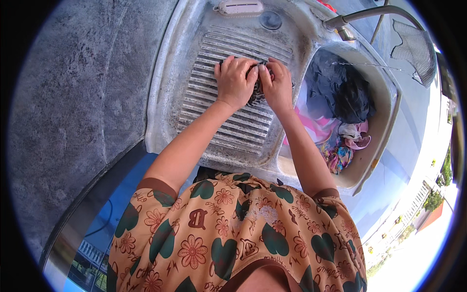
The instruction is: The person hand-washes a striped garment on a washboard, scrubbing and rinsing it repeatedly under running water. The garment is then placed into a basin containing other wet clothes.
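Note:
Both my hands grip a wet, dark cloth with a light pattern [257, 93], bunched up on the ribbed washboard [233, 133] of a laundry sink. My left hand [235, 78] lies over its left side, fingers curled forward. On its right side, my right hand [278, 84] pinches the fabric, and the two thumbs nearly meet. Much of the cloth is hidden beneath my fingers. To the right, the sink's basin [386, 120] holds soaking laundry: a dark garment [339, 91], a pink and white cloth [315, 126], a pale pink piece [357, 137] and a multicoloured cloth [339, 158].
A pale scrub brush [239, 7] lies at the washboard's far end, beside a round recess [270, 20]. The metal tap [343, 27] rises behind the basin, with a mesh net [414, 51] near its spout. A thin water stream [368, 65] crosses above the basin. A grey wall [73, 80] borders the left.

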A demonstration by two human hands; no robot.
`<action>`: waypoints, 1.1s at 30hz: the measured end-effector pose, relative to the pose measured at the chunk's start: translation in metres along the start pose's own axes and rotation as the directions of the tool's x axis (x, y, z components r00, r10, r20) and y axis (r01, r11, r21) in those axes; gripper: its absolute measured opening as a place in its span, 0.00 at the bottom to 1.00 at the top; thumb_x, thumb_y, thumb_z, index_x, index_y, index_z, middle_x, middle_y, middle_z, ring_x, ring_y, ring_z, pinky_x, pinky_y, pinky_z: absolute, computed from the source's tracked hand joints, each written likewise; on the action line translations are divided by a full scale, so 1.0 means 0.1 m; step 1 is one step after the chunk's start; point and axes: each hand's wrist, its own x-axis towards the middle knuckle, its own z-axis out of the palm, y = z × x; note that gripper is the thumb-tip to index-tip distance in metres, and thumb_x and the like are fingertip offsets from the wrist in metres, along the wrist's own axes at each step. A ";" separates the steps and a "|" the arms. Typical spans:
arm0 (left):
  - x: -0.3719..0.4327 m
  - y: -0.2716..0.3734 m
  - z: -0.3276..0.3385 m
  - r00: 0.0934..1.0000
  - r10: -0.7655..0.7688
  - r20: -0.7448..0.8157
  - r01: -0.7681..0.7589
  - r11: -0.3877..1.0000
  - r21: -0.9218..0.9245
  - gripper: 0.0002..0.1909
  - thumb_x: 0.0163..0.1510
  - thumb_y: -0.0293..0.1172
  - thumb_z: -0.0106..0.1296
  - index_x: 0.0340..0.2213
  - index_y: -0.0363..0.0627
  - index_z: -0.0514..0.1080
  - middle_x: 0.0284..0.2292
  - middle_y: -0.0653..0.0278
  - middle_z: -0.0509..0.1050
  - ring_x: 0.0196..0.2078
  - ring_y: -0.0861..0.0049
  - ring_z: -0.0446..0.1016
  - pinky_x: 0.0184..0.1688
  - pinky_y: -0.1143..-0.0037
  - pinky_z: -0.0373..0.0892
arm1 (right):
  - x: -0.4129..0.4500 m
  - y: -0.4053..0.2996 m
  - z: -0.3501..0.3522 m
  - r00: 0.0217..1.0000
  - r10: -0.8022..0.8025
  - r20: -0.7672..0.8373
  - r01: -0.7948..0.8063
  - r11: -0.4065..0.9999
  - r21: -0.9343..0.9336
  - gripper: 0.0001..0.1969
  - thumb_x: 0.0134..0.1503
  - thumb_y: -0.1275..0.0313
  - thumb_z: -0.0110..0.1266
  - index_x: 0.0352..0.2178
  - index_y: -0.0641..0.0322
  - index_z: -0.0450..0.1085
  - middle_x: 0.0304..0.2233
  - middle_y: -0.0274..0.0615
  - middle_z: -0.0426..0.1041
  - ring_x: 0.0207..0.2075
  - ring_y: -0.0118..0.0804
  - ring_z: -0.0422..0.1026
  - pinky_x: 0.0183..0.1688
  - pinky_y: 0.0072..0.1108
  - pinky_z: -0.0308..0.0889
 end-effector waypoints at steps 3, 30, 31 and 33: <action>-0.70 0.22 -0.24 0.999 0.009 -0.032 -0.019 0.941 -0.337 0.10 0.54 0.39 0.51 0.30 0.46 0.69 0.34 0.60 0.70 0.45 0.58 0.68 0.55 0.57 0.59 | -0.82 -0.22 -0.19 0.992 -0.115 -0.050 0.122 0.981 0.154 0.09 0.52 0.68 0.57 0.29 0.62 0.69 0.41 0.48 0.72 0.45 0.49 0.68 0.49 0.34 0.62; 0.71 -0.28 0.59 0.992 -0.050 -0.115 0.070 0.981 0.179 0.15 0.56 0.38 0.44 0.30 0.45 0.77 0.38 0.58 0.75 0.49 0.61 0.65 0.55 0.63 0.56 | 0.66 0.17 0.38 0.989 0.044 -0.144 -0.088 0.945 -0.315 0.20 0.59 0.55 0.45 0.35 0.61 0.75 0.38 0.47 0.75 0.42 0.52 0.70 0.49 0.36 0.61; 0.70 -0.24 0.59 0.988 -0.027 -0.155 0.057 0.980 0.191 0.15 0.57 0.39 0.43 0.30 0.45 0.77 0.39 0.59 0.75 0.52 0.61 0.64 0.57 0.62 0.54 | 0.67 0.19 0.40 0.984 0.032 -0.174 -0.095 0.926 -0.366 0.20 0.59 0.55 0.45 0.36 0.61 0.75 0.39 0.46 0.75 0.43 0.52 0.70 0.50 0.36 0.61; 0.48 -0.19 0.34 0.995 -0.090 0.042 0.085 0.991 0.100 0.16 0.59 0.41 0.42 0.32 0.47 0.77 0.42 0.62 0.75 0.53 0.61 0.65 0.58 0.61 0.51 | 0.51 0.23 0.38 0.987 -0.050 -0.152 0.014 0.973 -0.229 0.16 0.58 0.59 0.48 0.33 0.61 0.74 0.40 0.45 0.75 0.46 0.50 0.68 0.50 0.36 0.58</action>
